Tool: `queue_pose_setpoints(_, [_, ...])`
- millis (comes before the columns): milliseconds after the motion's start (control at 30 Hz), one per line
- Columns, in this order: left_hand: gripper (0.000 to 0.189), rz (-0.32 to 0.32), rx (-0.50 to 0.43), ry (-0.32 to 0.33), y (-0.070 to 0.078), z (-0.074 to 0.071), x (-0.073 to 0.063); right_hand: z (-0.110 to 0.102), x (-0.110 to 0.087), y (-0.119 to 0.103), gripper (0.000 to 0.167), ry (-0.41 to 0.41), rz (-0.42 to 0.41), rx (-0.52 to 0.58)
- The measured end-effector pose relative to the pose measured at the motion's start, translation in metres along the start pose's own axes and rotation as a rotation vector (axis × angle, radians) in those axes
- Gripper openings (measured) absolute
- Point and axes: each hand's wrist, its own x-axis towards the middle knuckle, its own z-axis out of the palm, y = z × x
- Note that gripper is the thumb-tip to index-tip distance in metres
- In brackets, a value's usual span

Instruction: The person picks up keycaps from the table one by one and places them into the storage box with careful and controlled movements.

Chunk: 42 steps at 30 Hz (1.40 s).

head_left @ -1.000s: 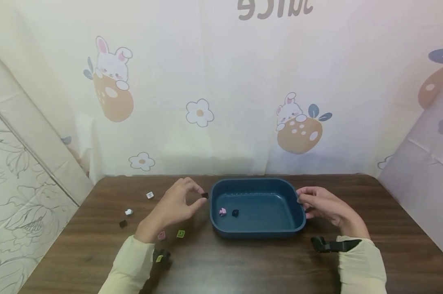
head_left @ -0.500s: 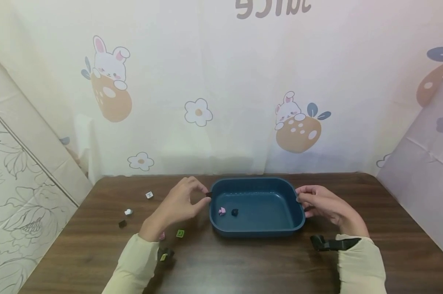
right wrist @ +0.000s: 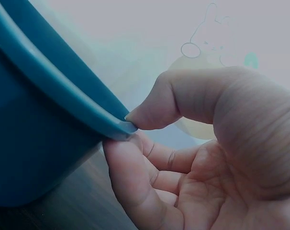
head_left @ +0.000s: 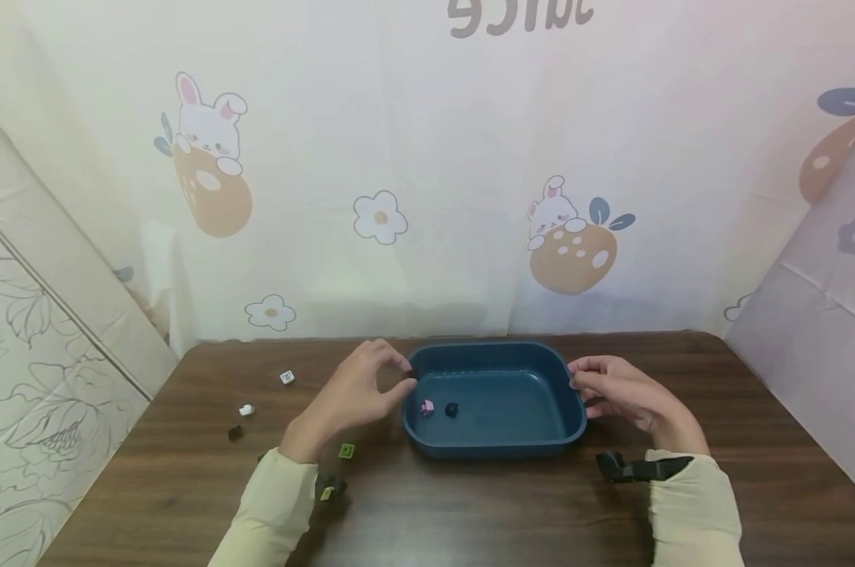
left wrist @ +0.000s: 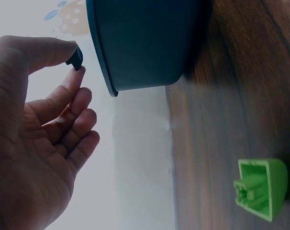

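My left hand (head_left: pixel 360 390) pinches a small black keycap (left wrist: pixel 76 58) between thumb and forefinger, over the left rim of a dark blue rectangular tray (head_left: pixel 494 451). The other fingers curl loosely below in the left wrist view. My right hand (head_left: pixel 626 394) grips the tray's right rim, thumb on top and forefinger beneath, as the right wrist view shows. On the tray floor, towards the left, lie a pink keycap (head_left: pixel 427 407) and a black keycap (head_left: pixel 452 409). A green keycap (left wrist: pixel 264 187) lies on the table, its hollow underside and stem showing in the left wrist view.
Left of the left hand, a white square keycap (head_left: pixel 287 377), another white keycap (head_left: pixel 246 409) and a dark keycap (head_left: pixel 235 432) lie on the brown wooden table (head_left: pixel 498 512). A patterned curtain (head_left: pixel 456 260) hangs behind its back edge. A black device (head_left: pixel 640 469) sits on the right wrist.
My left hand has moved right with the black keycap, from outside the tray to over its left rim. The left sleeve now hides the pink keycap on the table. My right hand keeps its grip.
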Motion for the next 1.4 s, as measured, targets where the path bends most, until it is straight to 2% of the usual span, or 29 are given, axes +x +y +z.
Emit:
queue_pose_setpoints(633, [0.022, 0.025, 0.027, -0.008, 0.004, 0.008, 0.006, 0.003, 0.002, 0.004, 0.044, -0.003, -0.004, 0.017])
queue_pose_setpoints(867, [0.021, 0.084, 0.025, 0.012, 0.010, 0.014, 0.011, -0.002, 0.000, 0.000, 0.045, 0.004, 0.000, -0.003])
queue_pose_setpoints(1133, [0.022, 0.052, 0.015, -0.023, 0.014, 0.020, 0.013, -0.002, 0.001, 0.002, 0.046, 0.006, -0.001, -0.005])
queue_pose_setpoints(1400, [0.021, 0.112, -0.003, -0.042, 0.025, 0.029, 0.021, -0.001, 0.002, 0.002, 0.045, 0.005, -0.002, -0.003])
